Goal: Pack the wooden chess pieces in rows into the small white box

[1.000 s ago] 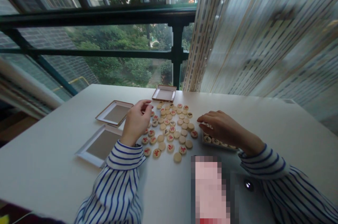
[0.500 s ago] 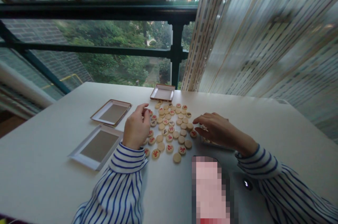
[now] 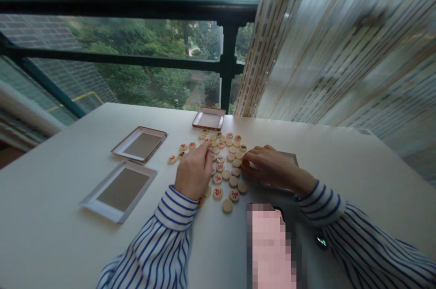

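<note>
The left hand [image 3: 193, 174] lay palm down at the centre of the frame, over the left part of a loose spread of round wooden discs [image 3: 226, 174] marked with red or dark characters. Its fingers were curled, with the tips down among the discs at the upper edge of the hand. Whether they pinched a disc could not be told. A few discs [image 3: 172, 159] lay apart, just to the left of this hand.

The right hand [image 3: 269, 166] rested right of centre, knuckles up, with its fingers bent toward the right edge of the spread. The fingertips [image 3: 245, 163] touched or nearly touched a disc there, and a grip could not be made out. Under and behind this hand, the corner of a brown box [image 3: 290, 157] showed. Both arms wore blue-and-white striped sleeves [image 3: 166, 234].

All of this sat on a white table [image 3: 68, 243]. Above the discs, near the table's far edge, stood a small open box [image 3: 208, 119] with a brown rim. In the left half of the frame lay 2 flat trays: a brown-rimmed tray [image 3: 139, 144] higher up and a white-rimmed tray [image 3: 119, 187] below it, near each other but apart. A dark window rail [image 3: 136, 5] crossed the top left, and a striped curtain [image 3: 340, 43] filled the upper right.
</note>
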Action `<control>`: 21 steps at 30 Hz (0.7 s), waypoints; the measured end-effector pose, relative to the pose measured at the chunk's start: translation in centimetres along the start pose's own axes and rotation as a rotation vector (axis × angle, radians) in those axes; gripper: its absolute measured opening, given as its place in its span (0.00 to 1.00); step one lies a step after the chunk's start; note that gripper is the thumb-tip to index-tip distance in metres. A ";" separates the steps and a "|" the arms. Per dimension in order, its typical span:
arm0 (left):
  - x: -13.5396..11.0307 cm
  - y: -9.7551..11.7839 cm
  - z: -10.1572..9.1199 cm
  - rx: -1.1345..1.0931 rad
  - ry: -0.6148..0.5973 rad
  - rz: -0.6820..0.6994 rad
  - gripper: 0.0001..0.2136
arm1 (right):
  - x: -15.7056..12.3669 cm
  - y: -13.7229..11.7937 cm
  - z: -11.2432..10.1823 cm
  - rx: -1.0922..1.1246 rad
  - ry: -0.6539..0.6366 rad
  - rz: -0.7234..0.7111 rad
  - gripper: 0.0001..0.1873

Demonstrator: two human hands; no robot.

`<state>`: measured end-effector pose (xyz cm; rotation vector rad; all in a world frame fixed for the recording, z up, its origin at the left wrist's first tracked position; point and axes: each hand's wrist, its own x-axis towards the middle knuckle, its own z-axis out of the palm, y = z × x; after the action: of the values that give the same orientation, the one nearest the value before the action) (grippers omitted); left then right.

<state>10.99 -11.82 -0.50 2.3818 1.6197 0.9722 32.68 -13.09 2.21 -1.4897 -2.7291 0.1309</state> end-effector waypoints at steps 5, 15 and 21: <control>-0.2 0.3 0.4 -0.036 0.012 0.041 0.14 | 0.2 0.6 0.3 0.108 0.086 0.002 0.05; -0.5 1.2 0.6 -0.082 0.047 0.187 0.11 | 1.0 1.1 0.2 1.013 0.161 0.201 0.17; -0.5 1.1 1.0 -0.113 0.115 0.280 0.11 | 0.8 0.4 -0.3 1.201 0.126 0.256 0.18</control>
<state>12.29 -12.50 -1.09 2.5620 1.2450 1.2325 32.58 -12.18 2.48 -1.2819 -1.6569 1.3129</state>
